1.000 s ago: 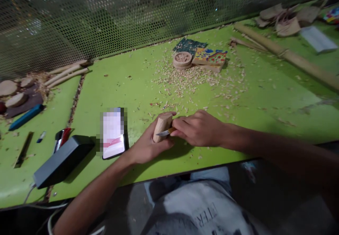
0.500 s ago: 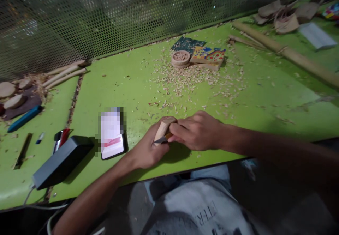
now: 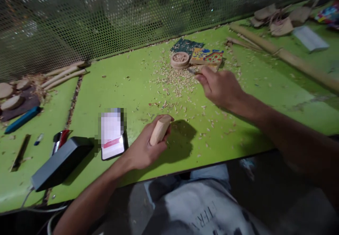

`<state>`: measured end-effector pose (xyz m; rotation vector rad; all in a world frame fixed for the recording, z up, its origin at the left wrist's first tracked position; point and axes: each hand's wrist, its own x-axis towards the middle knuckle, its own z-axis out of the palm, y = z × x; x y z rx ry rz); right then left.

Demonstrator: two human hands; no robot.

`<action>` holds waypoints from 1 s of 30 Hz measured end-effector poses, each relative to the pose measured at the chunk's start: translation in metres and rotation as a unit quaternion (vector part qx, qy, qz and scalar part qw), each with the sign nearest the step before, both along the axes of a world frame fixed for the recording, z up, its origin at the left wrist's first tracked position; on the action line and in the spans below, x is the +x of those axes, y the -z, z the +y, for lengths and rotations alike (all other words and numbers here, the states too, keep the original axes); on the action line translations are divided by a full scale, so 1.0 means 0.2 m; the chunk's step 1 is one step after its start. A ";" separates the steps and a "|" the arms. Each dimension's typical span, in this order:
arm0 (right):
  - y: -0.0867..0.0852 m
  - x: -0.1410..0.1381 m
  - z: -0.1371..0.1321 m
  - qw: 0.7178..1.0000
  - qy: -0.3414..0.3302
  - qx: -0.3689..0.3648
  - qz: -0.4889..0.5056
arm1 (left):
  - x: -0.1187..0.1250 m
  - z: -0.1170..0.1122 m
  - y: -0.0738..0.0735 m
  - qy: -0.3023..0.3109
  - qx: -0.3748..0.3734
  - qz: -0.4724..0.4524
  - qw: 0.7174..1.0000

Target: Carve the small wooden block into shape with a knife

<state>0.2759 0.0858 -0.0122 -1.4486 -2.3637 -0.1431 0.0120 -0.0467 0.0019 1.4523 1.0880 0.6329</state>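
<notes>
My left hand (image 3: 148, 146) is wrapped round a pale piece of wood (image 3: 160, 130), which stands up out of the fist above the front of the green table (image 3: 119, 83). Farther forward, my right hand (image 3: 221, 86) is closed on a carving knife (image 3: 192, 71). Only the short blade and a little of the handle show; the fingers hide the rest. The blade points left, close to a round carved wooden box (image 3: 180, 60) and a painted wooden block (image 3: 208, 55). Wood shavings (image 3: 177, 81) lie scattered under and around the blade.
A phone (image 3: 113, 134) and a dark grey box (image 3: 62, 162) with a cable lie left of my left hand. Behind the table rises a perforated metal screen (image 3: 119, 19). A long bamboo pole (image 3: 288, 56) lies at the right, and a blue marker-like object (image 3: 23, 119) at the far left.
My right hand has carried the knife away from the wood, forward and right, to the shavings by the painted block. My left hand still grips the wood in nearly the same place.
</notes>
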 end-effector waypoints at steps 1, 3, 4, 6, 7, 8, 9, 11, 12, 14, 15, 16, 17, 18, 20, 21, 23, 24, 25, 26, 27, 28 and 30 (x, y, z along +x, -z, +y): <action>0.00 -0.01 0.00 0.999 -0.030 -0.015 -0.001 | -0.01 0.00 0.01 -0.012 -0.006 -0.010 1.000; 0.01 -0.05 -0.06 0.993 -0.116 -0.038 0.004 | -0.01 0.02 0.03 -0.037 -0.012 -0.020 0.999; 0.02 -0.08 -0.11 0.986 -0.162 -0.043 0.012 | -0.02 0.03 0.04 -0.046 -0.013 -0.015 0.999; 0.02 -0.14 -0.21 0.969 -0.244 -0.038 0.030 | -0.02 0.05 0.06 -0.058 -0.003 0.013 0.998; 0.02 -0.16 -0.25 0.959 -0.279 -0.034 0.036 | -0.02 0.06 0.06 -0.061 0.007 0.029 0.998; 0.02 -0.18 -0.28 0.951 -0.307 -0.030 0.039 | -0.01 0.06 0.06 -0.063 0.021 0.042 0.997; 0.03 -0.19 -0.30 0.944 -0.328 -0.027 0.035 | 0.00 0.07 0.06 -0.062 0.037 0.054 0.996; 0.04 -0.20 -0.31 0.936 -0.350 -0.019 0.023 | 0.01 0.07 0.05 -0.056 0.068 0.069 0.994; 0.05 -0.20 -0.31 0.935 -0.353 -0.015 0.018 | 0.01 0.07 0.05 -0.050 0.078 0.077 0.993; 0.06 -0.20 -0.31 0.936 -0.353 -0.015 0.010 | 0.02 0.06 0.05 -0.040 0.094 0.092 0.990; 0.06 -0.20 -0.31 0.936 -0.351 -0.017 0.006 | 0.02 0.06 0.05 -0.038 0.100 0.100 0.989; 0.06 -0.20 -0.32 0.937 -0.349 -0.019 0.000 | 0.03 0.06 0.05 -0.035 0.106 0.107 0.988; 0.06 -0.20 -0.33 0.938 -0.346 -0.021 -0.006 | 0.03 0.06 0.05 -0.033 0.111 0.113 0.987; 0.06 -0.21 -0.33 0.939 -0.342 -0.022 -0.011 | 0.03 0.06 0.05 -0.030 0.116 0.118 0.986; 0.05 -0.21 -0.35 0.942 -0.335 -0.017 -0.016 | 0.03 0.06 0.05 -0.027 0.127 0.129 0.983; 0.04 -0.21 -0.35 0.943 -0.331 -0.015 -0.017 | 0.03 0.07 0.06 -0.026 0.132 0.135 0.982; 0.04 -0.21 -0.36 0.945 -0.327 -0.014 -0.020 | 0.04 0.06 0.06 -0.028 0.142 0.147 0.978; 0.04 -0.21 -0.36 0.945 -0.326 -0.016 -0.021 | 0.04 0.06 0.06 -0.030 0.144 0.154 0.977; 0.04 -0.21 -0.36 0.945 -0.326 -0.018 -0.022 | 0.04 0.06 0.06 -0.030 0.145 0.161 0.976; 0.03 -0.21 -0.35 0.944 -0.328 -0.019 -0.022 | 0.04 0.06 0.06 -0.029 0.146 0.165 0.975; 0.03 -0.20 -0.35 0.943 -0.331 -0.020 -0.020 | 0.04 0.06 0.06 -0.027 0.147 0.167 0.975; 0.03 -0.20 -0.35 0.942 -0.333 -0.018 -0.017 | 0.04 0.06 0.06 -0.024 0.149 0.166 0.974; 0.03 -0.20 -0.35 0.942 -0.336 -0.004 -0.008 | 0.04 0.05 0.05 -0.017 0.153 0.160 0.975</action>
